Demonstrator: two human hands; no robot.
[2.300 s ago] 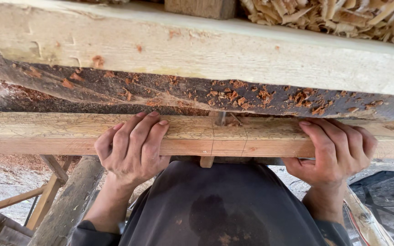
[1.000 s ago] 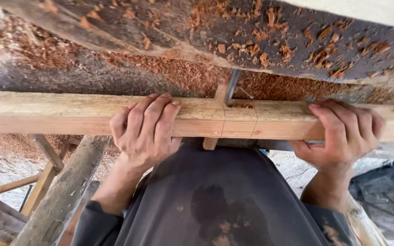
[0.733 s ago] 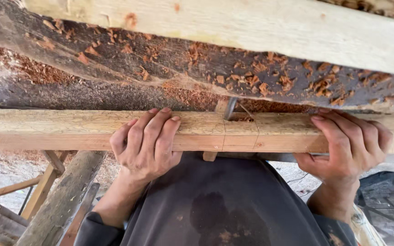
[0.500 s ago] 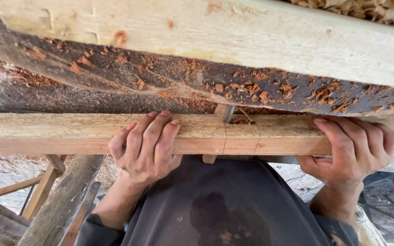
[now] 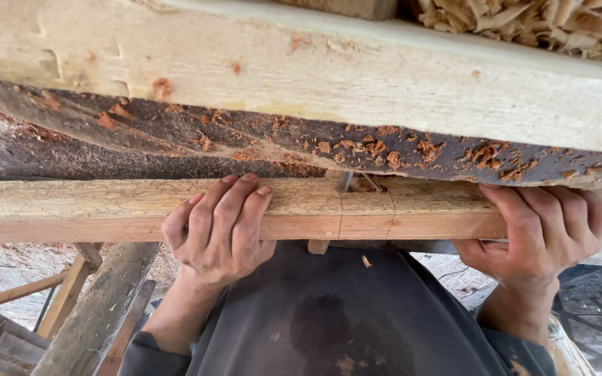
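Note:
A long pale wooden bar (image 5: 92, 209) runs left to right across the view, level with my chest. My left hand (image 5: 219, 226) wraps over it left of the middle. My right hand (image 5: 541, 226) grips it near the right end. A metal piece (image 5: 345, 182) and a small wooden peg (image 5: 318, 246) pass through the bar between the hands. Just beyond the bar lies a big log (image 5: 301, 76), its top face hewn pale and its near side dark bark dotted with reddish chips.
A heap of pale wood shavings (image 5: 545, 21) lies at the top right behind the log. Rough wooden supports (image 5: 92, 313) stand at the lower left. My dark shirt (image 5: 343, 313) fills the lower middle. A dark netted thing (image 5: 600, 306) sits at the lower right.
The view has swung up: a second ago the bark and chips filled the top, now the log's pale top face shows. Both hands kept their hold on the bar.

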